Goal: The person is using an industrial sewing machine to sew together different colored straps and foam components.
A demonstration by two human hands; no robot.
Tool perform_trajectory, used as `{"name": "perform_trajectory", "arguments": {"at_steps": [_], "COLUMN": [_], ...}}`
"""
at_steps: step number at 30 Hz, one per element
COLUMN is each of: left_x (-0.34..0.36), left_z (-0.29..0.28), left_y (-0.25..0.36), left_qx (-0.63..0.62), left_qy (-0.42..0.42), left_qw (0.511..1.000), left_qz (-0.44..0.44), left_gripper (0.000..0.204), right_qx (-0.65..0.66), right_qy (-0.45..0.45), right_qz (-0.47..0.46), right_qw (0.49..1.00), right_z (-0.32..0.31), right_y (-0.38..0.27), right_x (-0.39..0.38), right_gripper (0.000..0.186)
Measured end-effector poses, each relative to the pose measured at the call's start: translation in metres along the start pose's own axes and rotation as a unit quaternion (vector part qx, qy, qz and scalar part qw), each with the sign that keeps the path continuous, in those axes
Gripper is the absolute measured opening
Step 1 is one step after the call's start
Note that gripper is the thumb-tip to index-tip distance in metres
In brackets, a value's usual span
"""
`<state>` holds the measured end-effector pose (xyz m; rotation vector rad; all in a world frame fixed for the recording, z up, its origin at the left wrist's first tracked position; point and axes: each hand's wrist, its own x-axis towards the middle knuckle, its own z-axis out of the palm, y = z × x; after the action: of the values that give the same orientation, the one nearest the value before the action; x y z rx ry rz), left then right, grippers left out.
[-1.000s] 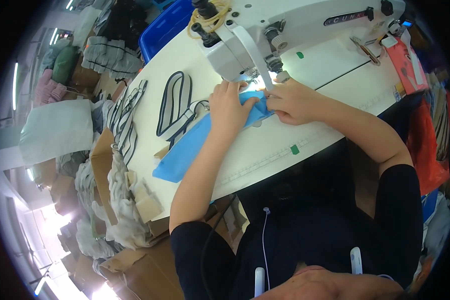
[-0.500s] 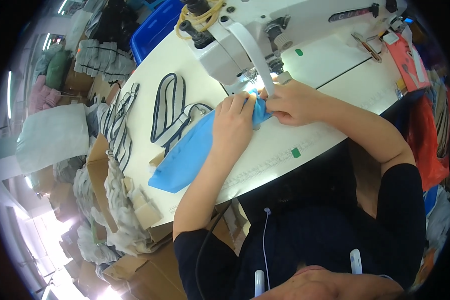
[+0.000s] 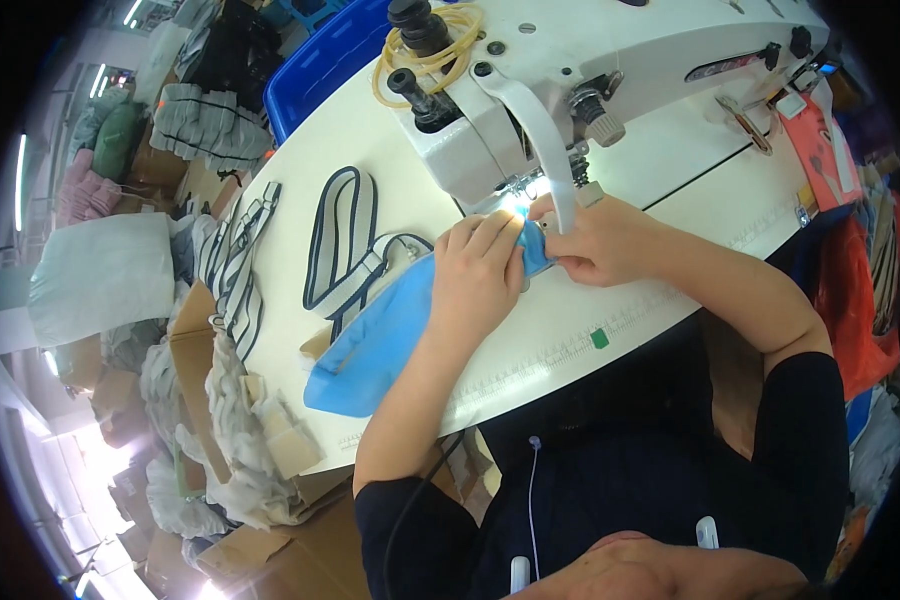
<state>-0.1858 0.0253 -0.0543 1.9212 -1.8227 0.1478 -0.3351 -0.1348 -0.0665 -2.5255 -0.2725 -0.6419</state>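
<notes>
Left hand point(image 3: 476, 278) lies over the blue cloth point(image 3: 375, 345), fingers together and bent toward the lit needle area point(image 3: 516, 192); whether it pinches the cloth or only presses it, I cannot tell. Right hand point(image 3: 608, 242) is closed, thumb and fingers gripping the cloth's upper right end beside the curved white lever point(image 3: 550, 150). That end sits at the white sewing machine point(image 3: 470, 165); the rest slants across the surface point(image 3: 530, 345) to the lower left, partly hidden by the left hand and forearm.

Fingers this close to the needle area look like the main hazard: if the machine ran, a small slip could put a fingertip beneath it. The cloth seems bunched between the hands, so a fold could get caught — or the end could skew if one hand pulls harder. A striped strap point(image 3: 330, 235) lies close along the cloth's upper edge — a turn of the cloth could drag or snag it.
</notes>
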Motion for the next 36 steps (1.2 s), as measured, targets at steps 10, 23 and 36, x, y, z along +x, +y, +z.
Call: {"name": "perform_trajectory", "arguments": {"at_steps": [10, 23, 36], "left_x": [-0.003, -0.001, 0.015], "left_z": [0.006, 0.01, 0.016], "left_y": [-0.004, -0.009, -0.017], "left_qx": [-0.031, -0.08, -0.081], "left_qy": [0.033, 0.05, 0.054], "left_qw": [0.999, 0.995, 0.995], "left_qz": [0.006, 0.018, 0.04], "left_gripper": [0.032, 0.032, 0.032], "right_qx": [-0.009, -0.018, -0.09], "right_qy": [-0.039, -0.027, 0.004], "right_qz": [0.042, 0.039, 0.063], "right_qw": [0.998, 0.999, 0.994], "right_z": [0.0, -0.001, -0.001], "right_y": [-0.002, -0.003, 0.0], "right_x": [-0.002, -0.001, -0.001], "right_gripper": [0.011, 0.014, 0.011]}}
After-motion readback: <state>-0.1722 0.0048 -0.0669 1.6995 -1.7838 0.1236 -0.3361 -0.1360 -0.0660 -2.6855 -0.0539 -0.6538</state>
